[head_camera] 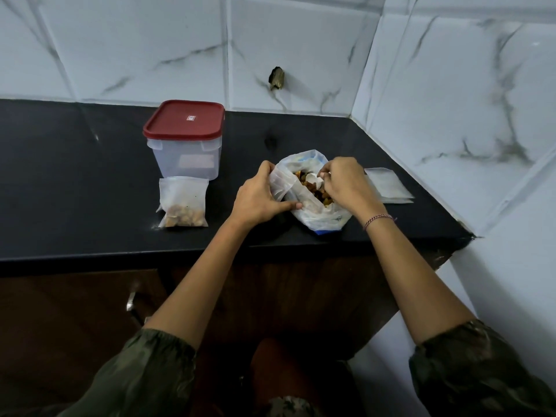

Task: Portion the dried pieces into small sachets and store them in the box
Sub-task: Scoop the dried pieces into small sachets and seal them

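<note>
A large clear plastic bag of brown dried pieces lies open on the black counter. My left hand grips the bag's left rim and holds it open. My right hand is at the bag's mouth, fingers curled around a small white scoop-like item among the pieces. A filled small sachet lies to the left, in front of a clear box with a red lid. The lid sits on the box.
Empty flat sachets lie stacked to the right of the bag, near the tiled corner wall. The counter's front edge runs below the sachet. A hole marks the back wall tile.
</note>
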Motion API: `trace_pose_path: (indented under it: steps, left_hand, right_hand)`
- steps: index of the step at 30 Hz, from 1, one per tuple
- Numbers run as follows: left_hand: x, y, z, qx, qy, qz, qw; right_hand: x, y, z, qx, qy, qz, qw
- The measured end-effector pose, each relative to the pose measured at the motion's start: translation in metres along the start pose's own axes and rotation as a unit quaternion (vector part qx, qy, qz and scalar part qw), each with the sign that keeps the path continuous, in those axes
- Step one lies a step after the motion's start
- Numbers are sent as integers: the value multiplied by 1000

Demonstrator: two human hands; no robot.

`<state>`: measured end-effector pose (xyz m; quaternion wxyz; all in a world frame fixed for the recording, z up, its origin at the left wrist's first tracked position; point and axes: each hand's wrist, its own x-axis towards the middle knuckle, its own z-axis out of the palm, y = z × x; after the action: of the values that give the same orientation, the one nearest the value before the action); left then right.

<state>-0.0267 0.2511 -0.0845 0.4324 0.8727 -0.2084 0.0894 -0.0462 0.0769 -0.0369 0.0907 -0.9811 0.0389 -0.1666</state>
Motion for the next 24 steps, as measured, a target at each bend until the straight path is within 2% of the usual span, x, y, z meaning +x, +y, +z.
trace_pose_path:
  steps: [4,8,17,24]
  left_hand:
    - [1,0,0,-4,-2,3,1000]
    - [0,-1,0,-9,-3,2,1000]
    - [0,-3,-2,-45,27,-2,999]
    - [-2,-2,-3,-87,63,-14,994]
  right_hand:
    - [6,1,-10,92,-55,40,993]
    - [6,6,-9,183,-77,98,975]
    - [0,23,-22,322,-35,179,929]
    - [-6,29,-25,420,3,202,885]
